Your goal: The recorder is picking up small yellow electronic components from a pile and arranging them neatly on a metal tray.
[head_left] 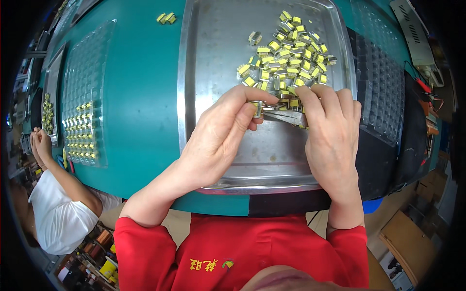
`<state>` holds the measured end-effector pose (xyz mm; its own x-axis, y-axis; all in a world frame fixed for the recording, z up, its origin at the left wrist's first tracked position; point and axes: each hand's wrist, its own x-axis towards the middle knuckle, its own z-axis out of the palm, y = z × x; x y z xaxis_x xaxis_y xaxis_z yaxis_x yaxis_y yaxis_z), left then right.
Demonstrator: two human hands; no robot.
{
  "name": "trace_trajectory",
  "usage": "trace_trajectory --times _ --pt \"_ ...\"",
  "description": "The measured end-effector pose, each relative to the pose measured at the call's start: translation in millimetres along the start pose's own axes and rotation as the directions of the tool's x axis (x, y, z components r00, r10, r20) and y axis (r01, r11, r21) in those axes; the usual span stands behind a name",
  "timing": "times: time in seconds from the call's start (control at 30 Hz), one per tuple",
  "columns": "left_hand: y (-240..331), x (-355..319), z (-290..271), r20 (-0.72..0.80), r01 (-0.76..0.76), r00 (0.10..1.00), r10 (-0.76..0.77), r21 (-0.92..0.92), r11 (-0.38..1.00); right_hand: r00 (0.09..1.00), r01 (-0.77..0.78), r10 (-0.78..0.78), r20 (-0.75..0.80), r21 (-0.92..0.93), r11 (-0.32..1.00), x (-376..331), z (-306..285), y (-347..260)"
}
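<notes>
Over a metal tray [213,53], my left hand [211,133] pinches a small yellow-taped transformer [258,110] between thumb and index finger. My right hand [335,133] is closed on metal tweezers [286,117], their tips pointing left and reaching the held transformer. Whether the tips grip a part of it is too small to tell. Just beyond my hands lies a loose heap of similar transformers [293,60], with yellow tape and metallic cores. A few of them sit partly hidden behind my right fingers.
On the green mat [141,97] lie a few more transformers [166,18]. Left of them is a clear blister tray [92,58] partly filled with yellow pieces. A co-worker's hand [41,145] is at far left. Another blister tray [381,92] and a light-coloured device [412,34] are right.
</notes>
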<state>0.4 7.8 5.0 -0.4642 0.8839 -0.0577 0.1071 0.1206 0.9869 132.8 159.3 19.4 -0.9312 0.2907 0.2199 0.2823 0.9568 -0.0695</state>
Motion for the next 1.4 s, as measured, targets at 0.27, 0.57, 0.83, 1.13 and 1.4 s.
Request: trace_trajectory --times 0.27,0.57,0.83,1.13,1.4 --pt "-0.6 0.0 0.1 -0.006 0.003 1.0 -0.003 0.018 1.0 1.0 -0.009 0.009 0.019 0.005 1.0 0.0 -1.9 -0.6" --pt "-0.9 0.3 -0.9 0.008 0.0 1.0 0.0 0.045 0.999 1.0 -0.014 0.013 0.023 0.013 1.0 0.1 -1.9 1.4" --pt "-1.9 1.6 -0.6 0.016 -0.018 1.0 0.017 0.039 0.999 1.0 0.015 -0.015 0.026 0.004 1.0 -0.3 0.4 -1.5" --pt "1.4 -0.4 -1.1 0.018 -0.001 1.0 0.0 0.015 1.0 0.999 0.021 -0.022 0.039 0.022 1.0 -2.9 1.1 -3.1" --pt "-5.3 -0.9 1.1 -0.035 -0.049 0.998 0.051 0.04 0.998 0.994 0.099 -0.1 -0.043 -0.033 0.995 -3.0 5.8 -2.5"
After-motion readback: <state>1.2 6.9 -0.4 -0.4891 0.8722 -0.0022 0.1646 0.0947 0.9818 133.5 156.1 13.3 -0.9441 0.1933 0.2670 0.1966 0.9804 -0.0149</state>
